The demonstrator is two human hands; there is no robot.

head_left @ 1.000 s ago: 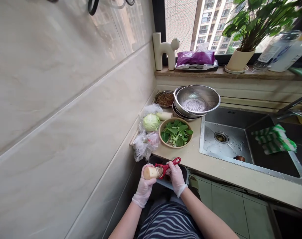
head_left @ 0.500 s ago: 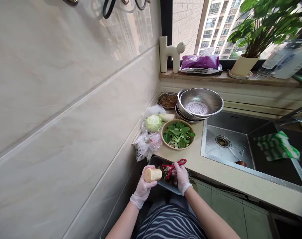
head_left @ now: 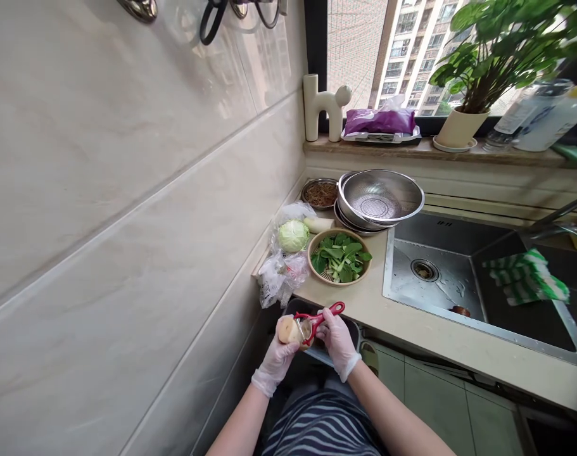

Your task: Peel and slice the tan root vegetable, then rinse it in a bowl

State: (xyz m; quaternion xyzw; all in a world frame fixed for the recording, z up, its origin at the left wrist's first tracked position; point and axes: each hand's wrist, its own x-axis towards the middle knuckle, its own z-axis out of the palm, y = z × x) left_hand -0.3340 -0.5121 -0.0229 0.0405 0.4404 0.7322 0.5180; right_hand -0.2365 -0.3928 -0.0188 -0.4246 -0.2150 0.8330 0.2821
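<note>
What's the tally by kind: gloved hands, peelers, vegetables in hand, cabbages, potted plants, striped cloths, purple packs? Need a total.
Gloved hands: 2 (left hand, right hand)
Red peeler: 1
Vegetable in hand: 1
Cabbage: 1
Potted plant: 1
Green-and-white striped cloth: 1
Purple pack: 1
Total: 8

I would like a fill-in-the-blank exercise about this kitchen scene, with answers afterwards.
The gloved right hand holds a red Y-shaped ____.
The pale rounded vegetable is gripped by the ____ hand.
Leaves in the round tan basket are coloured ____.
The striped cloth is green and ____.

Missing words: peeler; left; green; white.
</note>
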